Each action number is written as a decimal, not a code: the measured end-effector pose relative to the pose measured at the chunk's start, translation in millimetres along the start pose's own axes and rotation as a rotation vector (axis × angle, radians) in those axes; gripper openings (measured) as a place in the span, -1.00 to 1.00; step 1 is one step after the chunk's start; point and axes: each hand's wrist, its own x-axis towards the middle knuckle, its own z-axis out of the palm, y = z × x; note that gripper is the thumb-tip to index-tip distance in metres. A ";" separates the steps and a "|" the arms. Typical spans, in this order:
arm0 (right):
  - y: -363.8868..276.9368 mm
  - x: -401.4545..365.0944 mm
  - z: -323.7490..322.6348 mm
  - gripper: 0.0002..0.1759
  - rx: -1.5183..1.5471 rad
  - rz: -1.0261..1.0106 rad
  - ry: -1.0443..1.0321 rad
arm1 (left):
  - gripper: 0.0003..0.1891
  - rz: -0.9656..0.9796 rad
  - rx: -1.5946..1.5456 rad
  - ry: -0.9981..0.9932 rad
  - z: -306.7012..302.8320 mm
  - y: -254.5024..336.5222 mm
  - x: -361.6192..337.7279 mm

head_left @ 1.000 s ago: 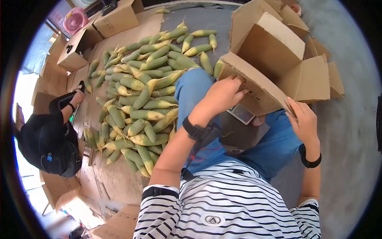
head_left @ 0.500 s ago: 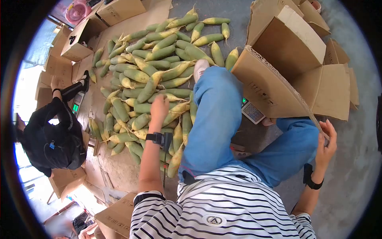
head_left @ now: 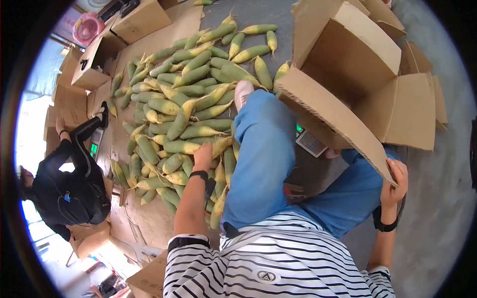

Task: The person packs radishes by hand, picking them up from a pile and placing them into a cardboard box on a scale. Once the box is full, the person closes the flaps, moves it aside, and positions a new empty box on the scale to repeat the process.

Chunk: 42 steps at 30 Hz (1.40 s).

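A big pile of green and yellow radishes (head_left: 181,119) lies on the floor, from the left to the middle of the frame. The left hand (head_left: 202,156) is at the near side of the pile, right by some radishes. Its fingers point into the pile, but I cannot tell if they are open or closed. The right hand (head_left: 397,174), at the right of the frame, grips the low corner of the flap (head_left: 343,119) on a big brown box (head_left: 348,64). The box is open and tilted, in the upper right. A small scale (head_left: 311,143) with green lights sits under the flap, between the legs in blue jeans (head_left: 266,149). At the left edge, another person (head_left: 67,184) in black sits near a pink fan (head_left: 88,28), which is in the upper left.
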 end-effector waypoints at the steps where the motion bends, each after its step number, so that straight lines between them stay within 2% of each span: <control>1: -1.7 2.6 2.5 -0.68 -0.005 0.012 0.013 | -0.82 -0.107 -0.187 0.060 1.8 -3.8 -0.8; 2: -1.7 3.9 3.6 -0.68 -0.029 -0.053 -0.007 | -0.79 -0.211 -0.374 0.117 3.2 -7.3 -0.8; 3: -2.1 5.6 5.0 -0.69 -0.055 -0.115 -0.027 | -0.79 -0.192 -0.361 0.120 -6.1 -7.8 -1.3; 5: -5.9 11.6 9.8 -0.68 -0.072 -0.103 0.001 | -0.76 -0.357 -0.631 0.458 -32.8 -8.4 -4.2; 7: -4.3 12.0 9.4 -0.67 -0.088 -0.152 0.004 | -0.70 -0.497 -0.672 0.641 -50.9 -23.8 -2.1; 9: -4.1 15.5 9.4 -0.67 -0.060 -0.148 0.029 | -0.67 -0.621 -0.713 0.693 -72.0 -50.8 -2.7; 11: -2.6 13.6 7.6 -0.66 -0.071 -0.130 0.032 | -0.68 -0.582 -1.172 0.852 -132.3 -39.0 -14.7; 13: -1.7 10.6 5.9 -0.64 -0.069 -0.133 0.027 | -0.74 -0.511 -1.233 0.893 -199.8 -13.4 -29.3; 15: -0.2 8.4 6.9 -0.63 -0.061 -0.147 0.024 | -0.74 -0.251 -1.501 1.018 -279.8 41.8 -53.8; 17: 0.4 7.1 7.1 -0.62 -0.069 -0.137 0.036 | -0.75 0.002 -1.570 1.269 -345.6 98.8 -80.8; 19: -0.6 6.7 7.1 -0.62 -0.049 -0.119 0.039 | -0.74 0.278 -1.516 1.422 -390.3 127.3 -107.9; 21: -0.4 5.1 7.7 -0.62 -0.049 -0.118 0.053 | -0.69 0.503 -1.639 1.503 -413.0 143.2 -118.8; 22: -0.2 4.2 7.5 -0.63 -0.044 -0.122 0.060 | -0.69 0.511 -1.642 1.499 -418.5 148.8 -117.6; 24: 0.4 2.5 7.0 -0.63 -0.047 -0.119 0.061 | -0.64 0.481 -1.308 1.517 -428.7 163.2 -105.9; 26: 2.4 2.0 6.4 -0.64 -0.046 -0.119 0.061 | -0.66 0.500 -1.598 1.243 -428.6 213.5 -89.3; 27: 3.0 1.5 5.9 -0.64 -0.051 -0.126 0.057 | -0.70 0.610 -1.438 1.150 -419.3 218.0 -66.2; 28: 3.7 1.0 5.7 -0.64 -0.056 -0.133 0.052 | -0.72 0.373 -1.002 1.139 -411.9 235.8 -58.9; 29: 4.8 0.0 6.0 -0.64 -0.058 -0.136 0.053 | -0.75 0.644 -1.685 0.758 -397.3 244.5 -43.3; 30: 6.0 -0.8 6.6 -0.64 -0.065 -0.153 0.063 | -0.77 0.710 -1.567 0.572 -388.1 249.3 -34.6; 31: 6.5 -0.6 6.4 -0.64 -0.072 -0.169 0.073 | -0.77 0.715 -1.568 0.576 -382.1 250.3 -32.8; 33: 5.1 1.9 6.2 -0.65 -0.073 -0.174 0.086 | -0.74 0.660 -1.170 0.546 -374.6 251.4 -33.6; 34: 5.0 -1.1 4.6 -0.66 -0.071 -0.170 0.096 | -0.72 0.589 -1.051 0.722 -370.2 243.5 -42.2; 37: 5.8 -4.6 0.8 -0.68 0.027 -0.090 0.102 | -0.72 0.534 -1.074 0.830 -355.1 228.2 -60.5; 39: 7.7 -4.0 3.5 -0.68 -0.038 -0.104 0.103 | -0.68 0.522 -1.040 0.875 -339.1 222.5 -73.9; 42: 8.5 -5.1 3.6 -0.68 -0.091 -0.120 0.090 | -0.59 0.500 -0.561 0.936 -322.9 216.1 -91.5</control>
